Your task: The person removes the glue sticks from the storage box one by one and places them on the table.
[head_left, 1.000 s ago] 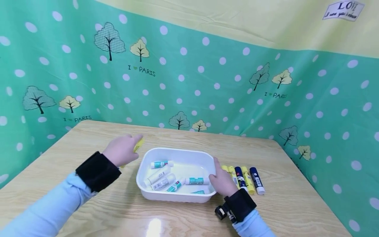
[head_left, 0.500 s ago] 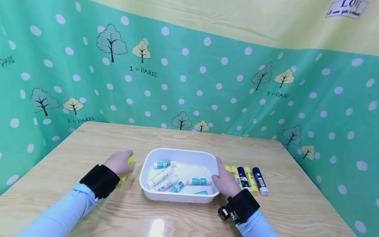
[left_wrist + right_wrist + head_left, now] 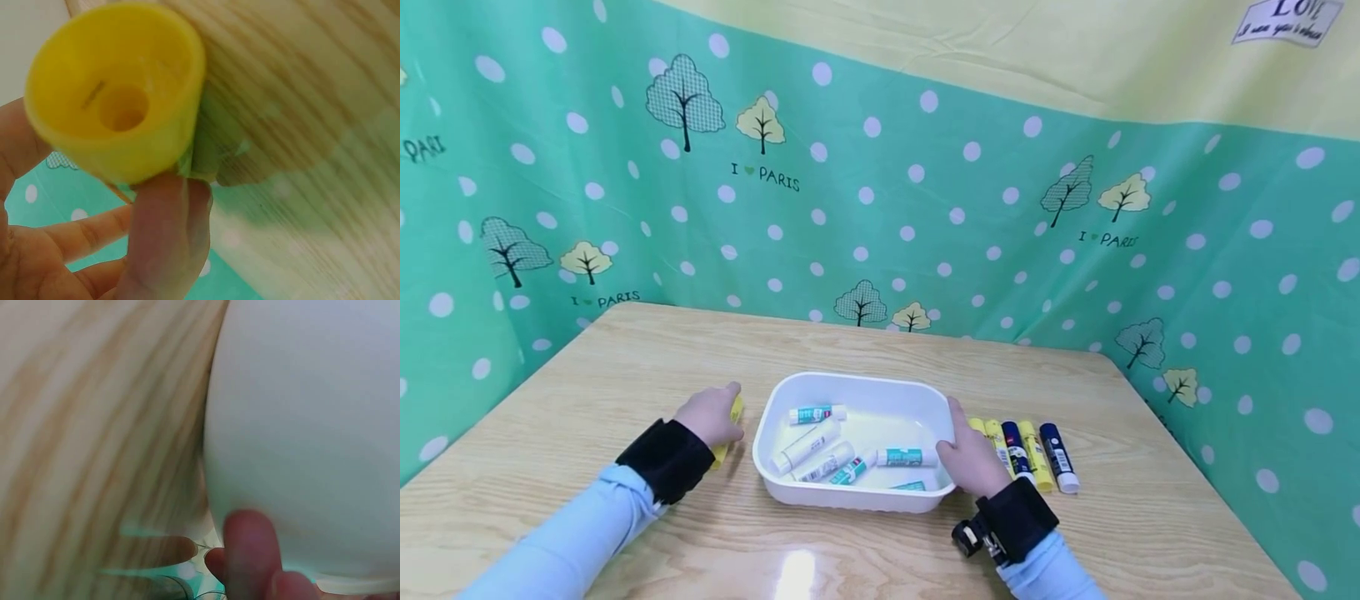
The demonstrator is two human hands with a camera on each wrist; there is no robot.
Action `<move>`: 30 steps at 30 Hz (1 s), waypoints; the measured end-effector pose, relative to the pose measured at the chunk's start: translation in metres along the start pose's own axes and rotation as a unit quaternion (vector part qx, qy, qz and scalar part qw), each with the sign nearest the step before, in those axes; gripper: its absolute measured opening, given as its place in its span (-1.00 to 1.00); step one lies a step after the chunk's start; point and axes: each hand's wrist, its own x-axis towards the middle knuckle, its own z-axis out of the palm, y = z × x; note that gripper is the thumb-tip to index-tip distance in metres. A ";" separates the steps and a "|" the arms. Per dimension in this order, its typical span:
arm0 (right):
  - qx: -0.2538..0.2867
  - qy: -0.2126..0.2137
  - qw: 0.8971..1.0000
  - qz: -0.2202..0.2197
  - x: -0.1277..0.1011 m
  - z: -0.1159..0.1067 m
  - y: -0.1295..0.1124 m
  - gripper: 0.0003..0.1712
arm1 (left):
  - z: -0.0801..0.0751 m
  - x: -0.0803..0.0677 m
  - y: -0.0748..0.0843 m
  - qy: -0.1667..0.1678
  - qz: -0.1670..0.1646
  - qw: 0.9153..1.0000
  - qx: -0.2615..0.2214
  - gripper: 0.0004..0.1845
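My left hand [image 3: 706, 415] pinches a yellow glue stick [image 3: 737, 408] low over the table, left of a white plastic basin [image 3: 850, 499]. The left wrist view shows the hollow round end of that yellow glue stick [image 3: 119, 150] close up, thumb and fingers at its sides. My right hand [image 3: 973, 460] holds the basin by its right rim. A fingertip [image 3: 250, 540] presses the white basin wall [image 3: 312, 425] in the right wrist view, with other fingers on the far side. Several white and teal glue sticks [image 3: 901, 457] lie loose inside the basin.
Right of the basin lies a row of yellow and navy glue sticks [image 3: 1036, 458], the outermost one navy [image 3: 1060, 460]. The right hand partly covers the row. A polka-dot curtain [image 3: 910, 192] hangs behind the wooden table [image 3: 865, 550].
My left hand has moved left, away from the basin, and lowered the yellow glue stick toward the table. The right hand stays on the basin rim. The head view has shifted slightly.
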 end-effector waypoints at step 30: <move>-0.006 0.004 1.000 0.000 0.001 0.001 0.000 -0.25 | 0.003 -0.002 -0.004 0.059 -0.029 0.997 0.042 -0.44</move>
